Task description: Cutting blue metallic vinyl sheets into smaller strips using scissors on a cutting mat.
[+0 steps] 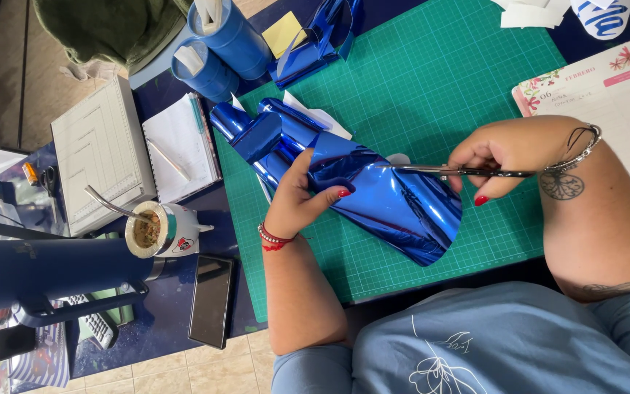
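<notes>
A sheet of shiny blue foil paper [391, 201] curls over the green cutting mat [432, 80]. My left hand [297, 197] pinches the foil's left part, thumb on top. My right hand [497, 157] grips a pair of scissors [439, 171] whose blades point left and meet the foil's upper edge. More rolled blue foil [257, 131] lies behind my left hand, with white backing paper [322, 117] beside it.
Two blue cylinders [220, 47] and folded blue foil [315, 40] stand at the mat's far edge. A scoring board [100, 157], a notepad [180, 146], a cup with metal straw [158, 230], a blue flask [52, 270] and a phone [211, 300] lie left. An open planner [607, 95] sits right.
</notes>
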